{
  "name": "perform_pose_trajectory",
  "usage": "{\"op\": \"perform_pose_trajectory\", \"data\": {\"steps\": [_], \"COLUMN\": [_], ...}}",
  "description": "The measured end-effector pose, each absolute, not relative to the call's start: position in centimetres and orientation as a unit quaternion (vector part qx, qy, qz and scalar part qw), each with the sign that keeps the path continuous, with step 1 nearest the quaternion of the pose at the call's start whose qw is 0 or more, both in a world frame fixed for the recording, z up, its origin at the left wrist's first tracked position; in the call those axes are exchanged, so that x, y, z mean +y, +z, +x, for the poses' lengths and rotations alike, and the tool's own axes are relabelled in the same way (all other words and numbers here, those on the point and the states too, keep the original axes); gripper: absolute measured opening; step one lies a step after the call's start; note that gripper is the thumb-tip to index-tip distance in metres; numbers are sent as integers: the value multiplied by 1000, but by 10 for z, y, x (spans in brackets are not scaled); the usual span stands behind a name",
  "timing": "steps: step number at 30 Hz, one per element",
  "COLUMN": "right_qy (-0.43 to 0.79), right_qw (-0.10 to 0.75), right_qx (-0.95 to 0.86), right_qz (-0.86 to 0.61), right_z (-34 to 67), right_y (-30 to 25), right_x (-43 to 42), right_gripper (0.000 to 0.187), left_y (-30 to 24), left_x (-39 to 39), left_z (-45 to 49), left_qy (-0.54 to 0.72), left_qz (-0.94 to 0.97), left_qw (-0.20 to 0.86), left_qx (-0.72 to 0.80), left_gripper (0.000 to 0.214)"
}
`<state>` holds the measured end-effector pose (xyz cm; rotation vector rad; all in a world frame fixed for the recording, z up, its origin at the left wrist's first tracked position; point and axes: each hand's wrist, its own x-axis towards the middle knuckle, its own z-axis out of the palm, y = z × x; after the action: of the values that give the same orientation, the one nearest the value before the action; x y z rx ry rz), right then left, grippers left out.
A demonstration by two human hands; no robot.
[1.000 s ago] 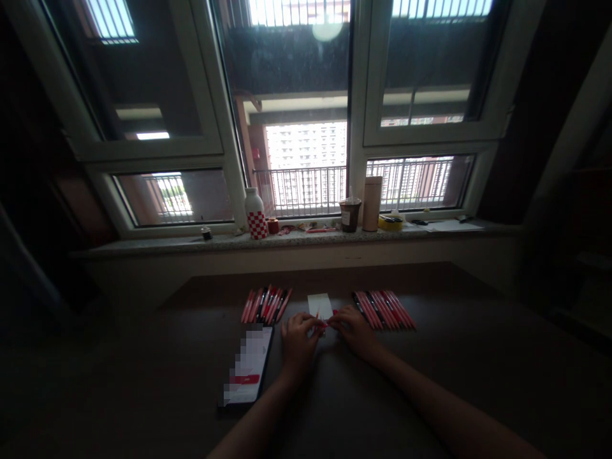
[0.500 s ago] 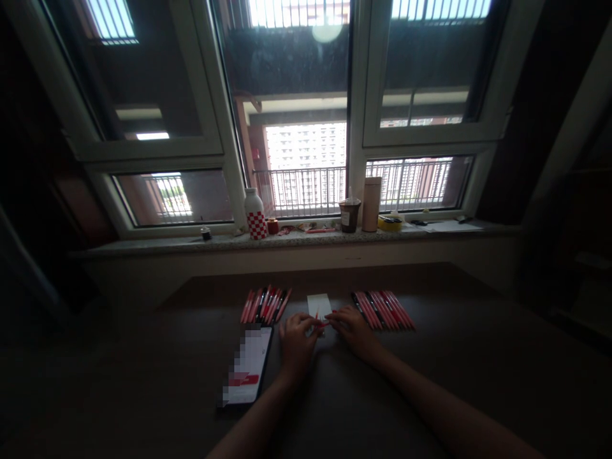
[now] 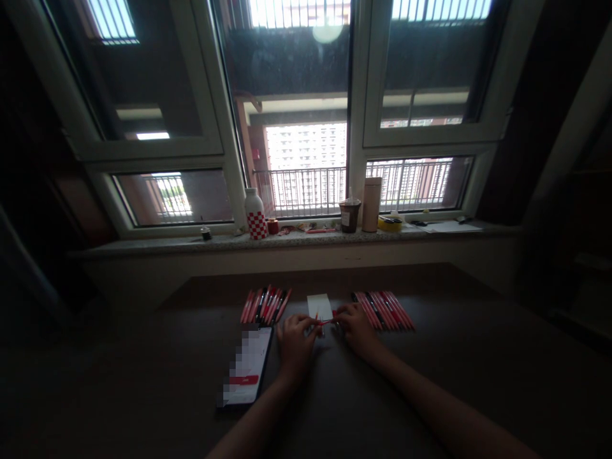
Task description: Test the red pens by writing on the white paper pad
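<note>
Pen (image 3: 326,322): red, slim, likely light, stiff, slick; pinched between left hand (image 3: 295,341) and right hand (image 3: 356,328); best held mid-barrel.

The table (image 3: 430,382) is seen as dark, matt wood, smooth and with almost no shine. The pens on the left (image 3: 265,305) and the pens on the right (image 3: 385,310) look like glossy plastic — red, pink and black. The small white sheet (image 3: 319,305) appears as matt paper. The phone (image 3: 246,366) is shown with a smooth glass screen. The window sill (image 3: 143,244) looks like speckled stone, and the window frames (image 3: 356,127) like smooth pale plastic or painted metal — it cannot be told which.
</note>
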<state>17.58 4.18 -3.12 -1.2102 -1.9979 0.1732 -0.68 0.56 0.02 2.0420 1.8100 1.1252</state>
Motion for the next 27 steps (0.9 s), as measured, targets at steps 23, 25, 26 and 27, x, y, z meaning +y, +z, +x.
{"op": "perform_pose_trajectory", "data": {"steps": [23,25,26,27], "right_qy": [99,94,90,85], "right_qw": [417,422,424,427], "right_qx": [-773,-768,-764,-761], "right_qz": [-468,-473,-477,-481], "right_z": [175,175,175,175], "right_y": [-21,-20,-20,-20], "right_x": [35,35,35,35], "right_gripper": [35,33,32,31], "left_y": [-2,-3,-3,-3], "left_x": [6,6,6,6], "left_z": [-7,-8,-8,-8], "left_qy": [391,390,390,389], "left_qz": [681,681,681,681], "left_qw": [75,73,73,72], "left_qx": [615,615,616,617], "left_gripper": [19,19,19,19]}}
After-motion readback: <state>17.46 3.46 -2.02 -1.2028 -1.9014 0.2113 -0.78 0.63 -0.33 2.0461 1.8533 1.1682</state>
